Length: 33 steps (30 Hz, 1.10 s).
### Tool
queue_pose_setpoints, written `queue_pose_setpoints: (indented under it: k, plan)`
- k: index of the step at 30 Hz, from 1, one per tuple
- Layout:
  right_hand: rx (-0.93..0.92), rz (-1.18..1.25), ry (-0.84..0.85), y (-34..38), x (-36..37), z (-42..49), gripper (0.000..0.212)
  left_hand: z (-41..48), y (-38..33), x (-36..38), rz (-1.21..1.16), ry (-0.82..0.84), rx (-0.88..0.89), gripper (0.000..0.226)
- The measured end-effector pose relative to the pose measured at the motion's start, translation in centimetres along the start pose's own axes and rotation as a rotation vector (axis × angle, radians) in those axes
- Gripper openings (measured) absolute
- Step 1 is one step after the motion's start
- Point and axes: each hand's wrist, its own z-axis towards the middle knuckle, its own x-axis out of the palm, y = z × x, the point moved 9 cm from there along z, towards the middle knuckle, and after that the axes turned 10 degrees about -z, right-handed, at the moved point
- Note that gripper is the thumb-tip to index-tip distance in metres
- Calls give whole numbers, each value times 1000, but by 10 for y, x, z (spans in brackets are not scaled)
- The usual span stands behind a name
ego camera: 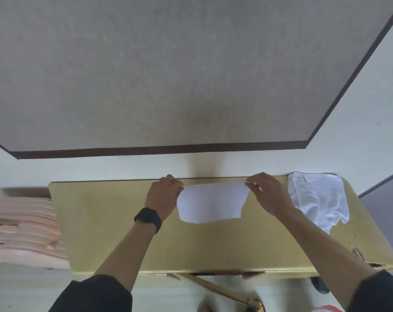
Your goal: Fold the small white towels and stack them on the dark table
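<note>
Small white cloth towel [212, 202], spread flat and wider than deep, held taut by its two far corners over the middle of the yellow-topped wooden bench [101, 221]. Whether its near edge rests on the bench or hangs just above it cannot be told.

The left grip [163, 197] pinches the far left corner between thumb and fingers, and the right grip [267, 194] pinches the far right corner in the same way. A thin ring [169, 180] and a black wristband [148, 218] are worn on the left side.

A crumpled heap of white towels [319, 199] lies unfolded at the bench's right end, just beside the right grip. A stack of pale pink slabs [22, 230] stands off the bench's left end. Beyond the bench lies a broad grey surface with a dark brown edge [168, 75], possibly the dark table.

Step in hand, as judged: the first fold of this towel, with no folded stack in sight. The next move calls for carrying the pinched edge over to the near edge with corners matched, then pressing the crease flat.

No brand, label or writing is legible.
</note>
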Motion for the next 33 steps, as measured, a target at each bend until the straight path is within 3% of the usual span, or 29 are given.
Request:
queue_pose_setpoints:
  k: [3,6,9,20,25,29,31,33]
  plan:
    - [7,-19,-81,-3,-2,9,10,11,1,-8,99,-77,55,12]
    - [11,-52,-143,-6,0,6,6,11,3,0,131,-93,94,30]
    - [-41,-66,-154,-11,15,-11,13,-4,0,16,133,-148,165,30]
    - [83,-72,317,-60,149,-179,12,-155,9,172,38,317,49,54]
    - [234,-20,568,-66,182,-254,13,-210,10,206,0,426,5,47]
    - [300,52,583,-68,186,-259,18,-209,12,204,-94,375,-43,23]
    - [358,113,527,-70,187,-243,17,-194,22,199,-231,331,-166,9]
    - [426,196,480,-74,190,-219,17,-176,39,202,-380,356,-355,15]
